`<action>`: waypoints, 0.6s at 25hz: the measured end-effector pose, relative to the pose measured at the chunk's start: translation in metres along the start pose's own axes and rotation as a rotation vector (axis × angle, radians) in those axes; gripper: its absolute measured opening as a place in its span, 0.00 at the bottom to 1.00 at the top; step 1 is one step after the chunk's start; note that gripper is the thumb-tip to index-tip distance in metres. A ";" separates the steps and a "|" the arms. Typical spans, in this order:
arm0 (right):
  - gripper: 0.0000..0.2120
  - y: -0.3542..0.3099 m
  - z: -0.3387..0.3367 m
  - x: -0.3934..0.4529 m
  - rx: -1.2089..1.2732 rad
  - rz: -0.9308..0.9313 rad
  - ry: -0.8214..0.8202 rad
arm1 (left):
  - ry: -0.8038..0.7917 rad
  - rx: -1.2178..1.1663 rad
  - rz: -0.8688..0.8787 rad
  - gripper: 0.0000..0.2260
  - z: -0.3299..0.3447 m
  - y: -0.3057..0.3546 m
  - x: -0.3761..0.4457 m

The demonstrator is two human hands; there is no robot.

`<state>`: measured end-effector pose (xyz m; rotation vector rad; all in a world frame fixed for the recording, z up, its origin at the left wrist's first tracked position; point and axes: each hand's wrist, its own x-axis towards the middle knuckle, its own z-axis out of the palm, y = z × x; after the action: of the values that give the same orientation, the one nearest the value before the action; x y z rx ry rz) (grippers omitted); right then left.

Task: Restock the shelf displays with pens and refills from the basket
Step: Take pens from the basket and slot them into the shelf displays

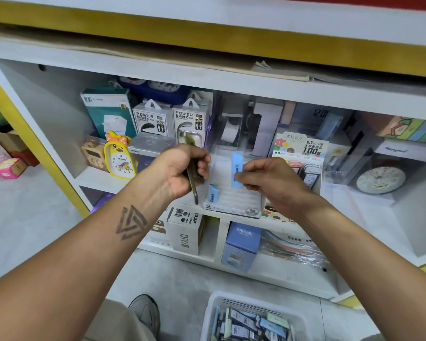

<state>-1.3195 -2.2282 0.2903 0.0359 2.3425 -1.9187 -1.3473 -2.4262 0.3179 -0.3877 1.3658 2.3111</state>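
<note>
White shelf unit [231,77] stocked with boxed goods, white plastic basket [213,313] of refill packs on floor below, clear ridged display tray [234,193] on shelf, left hand [180,171] gripping olive flat pack [193,173], right hand [268,178] pinching light-blue refill pack [237,166] over tray, second blue refill pack [213,193] in tray's left slot

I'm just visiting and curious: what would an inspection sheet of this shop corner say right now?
Surface: white shelf with cubbies, over a pale floor.
Job's things: clear display tray on the shelf, one blue refill pack standing in it; white basket of packs on the floor.
Clutter: duck clock, two power bank boxes, round clock, blue Cruhre box.
Grippers: left hand grips a greenish stack of packs; right hand pinches a blue pack above the tray.
Cables: nothing seen.
Surroundings: yellow shelf trim, boxes at far left, a shoe below.
</note>
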 end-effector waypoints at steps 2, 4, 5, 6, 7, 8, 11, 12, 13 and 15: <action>0.11 0.001 0.001 0.002 -0.081 -0.067 0.005 | -0.002 0.092 -0.039 0.09 -0.001 -0.004 0.001; 0.19 0.004 0.005 0.003 -0.195 -0.120 -0.014 | 0.017 0.133 -0.063 0.10 -0.003 -0.006 0.002; 0.20 0.006 0.007 0.005 -0.245 -0.153 -0.017 | 0.027 0.148 -0.072 0.10 -0.004 -0.006 0.003; 0.18 0.009 0.009 0.007 -0.310 -0.194 -0.001 | 0.034 0.161 -0.081 0.10 -0.006 -0.006 0.003; 0.15 0.012 0.011 0.009 -0.380 -0.239 0.032 | 0.038 0.174 -0.090 0.10 -0.008 -0.006 0.003; 0.11 0.015 0.013 0.012 -0.427 -0.282 0.071 | 0.041 0.190 -0.101 0.09 -0.010 -0.006 0.003; 0.06 0.021 0.019 0.019 -0.428 -0.325 0.130 | 0.043 0.239 -0.137 0.08 -0.015 -0.005 0.002; 0.06 0.023 0.022 0.022 -0.421 -0.316 0.122 | 0.044 0.247 -0.146 0.08 -0.017 -0.004 0.002; 0.06 0.025 0.024 0.023 -0.425 -0.307 0.107 | 0.043 0.254 -0.152 0.09 -0.018 -0.004 0.001; 0.06 0.029 0.028 0.026 -0.465 -0.300 0.086 | 0.042 0.263 -0.156 0.09 -0.020 -0.003 0.001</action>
<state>-1.3413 -2.2511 0.2544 -0.2932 2.9313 -1.4429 -1.3462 -2.4422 0.3060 -0.4433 1.5756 1.9779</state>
